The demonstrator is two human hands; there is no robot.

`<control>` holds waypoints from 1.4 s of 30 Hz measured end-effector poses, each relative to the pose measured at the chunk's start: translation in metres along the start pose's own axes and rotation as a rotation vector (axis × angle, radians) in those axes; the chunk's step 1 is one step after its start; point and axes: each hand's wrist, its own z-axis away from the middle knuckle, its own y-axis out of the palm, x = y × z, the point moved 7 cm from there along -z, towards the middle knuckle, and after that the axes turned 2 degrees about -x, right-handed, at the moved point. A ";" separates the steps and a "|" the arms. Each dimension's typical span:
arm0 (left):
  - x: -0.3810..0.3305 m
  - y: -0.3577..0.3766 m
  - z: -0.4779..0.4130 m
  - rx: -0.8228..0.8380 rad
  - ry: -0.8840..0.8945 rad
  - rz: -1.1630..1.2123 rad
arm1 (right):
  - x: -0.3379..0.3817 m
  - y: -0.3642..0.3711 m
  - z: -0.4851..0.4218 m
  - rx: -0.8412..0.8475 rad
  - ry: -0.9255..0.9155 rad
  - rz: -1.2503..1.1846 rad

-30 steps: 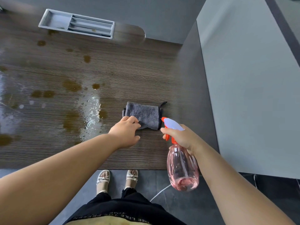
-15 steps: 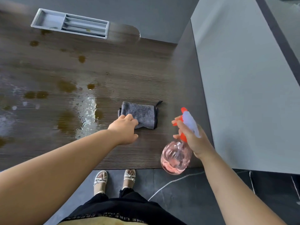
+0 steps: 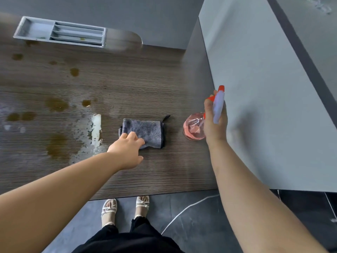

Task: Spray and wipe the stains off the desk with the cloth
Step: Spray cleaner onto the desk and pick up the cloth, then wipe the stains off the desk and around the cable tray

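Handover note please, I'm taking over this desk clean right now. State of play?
Left hand: fingers lie on the near-left corner of the grey cloth, folded flat on the desk.
Right hand: grips the pink spray bottle by its neck, right of the cloth.
Done: wet sprayed patch left of the cloth.
Left: brown stains unwiped; wipe them.

An office workstation is indicated. A dark wood-grain desk is fitted with a recessed grey compartment tray at its far left. The desk is bounded on the right by a grey panel, beyond which a pale grey surface adjoins. A white cable is noted on the dark tiled floor.
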 end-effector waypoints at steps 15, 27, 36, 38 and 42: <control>0.047 -0.038 -0.008 -0.454 -0.258 0.324 | -0.059 0.013 0.115 0.011 0.023 0.293; 0.055 -0.045 -0.023 -0.370 -0.304 0.569 | -0.050 0.099 0.092 0.526 -0.515 0.657; 0.051 -0.033 0.007 -0.532 -0.177 0.165 | -0.032 0.120 0.101 0.692 -0.729 0.800; 0.035 -0.014 0.013 -0.451 -0.022 0.044 | -0.031 0.130 0.103 0.756 -0.757 0.798; 0.034 0.001 0.016 -0.417 -0.010 -0.003 | -0.027 0.137 0.098 0.740 -0.804 0.788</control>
